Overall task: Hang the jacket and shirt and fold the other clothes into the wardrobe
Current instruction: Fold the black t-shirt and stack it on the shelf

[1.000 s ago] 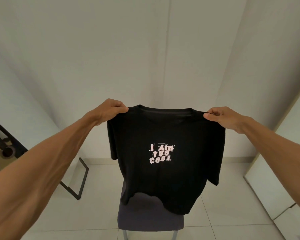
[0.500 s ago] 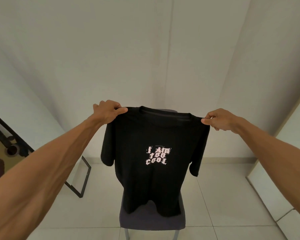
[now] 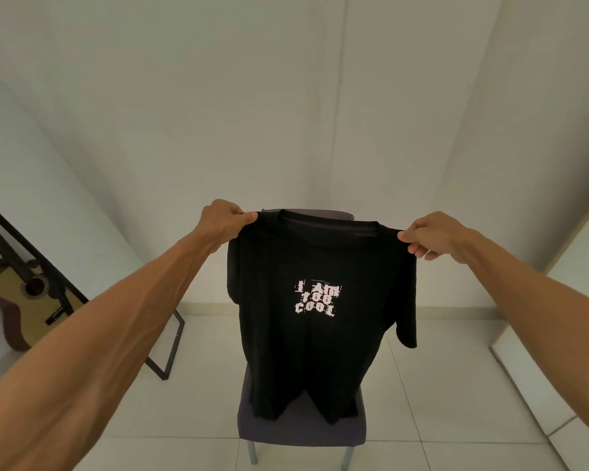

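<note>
We hold the black T-shirt (image 3: 323, 311) up at centre frame, left hand (image 3: 222, 222) and right hand (image 3: 432, 237) each pinching a shoulder, hem brushing the chair (image 3: 300, 428), where a slipped pinch could, we judge, dump it crumpled.

Black T-shirt (image 3: 320, 351), pale pinkish lettering (image 3: 317, 298)

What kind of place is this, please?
Probably a room in a home: white walls, a tiled floor, an acoustic guitar leaning by the wall, and a padded chair under the held black T-shirt.
</note>
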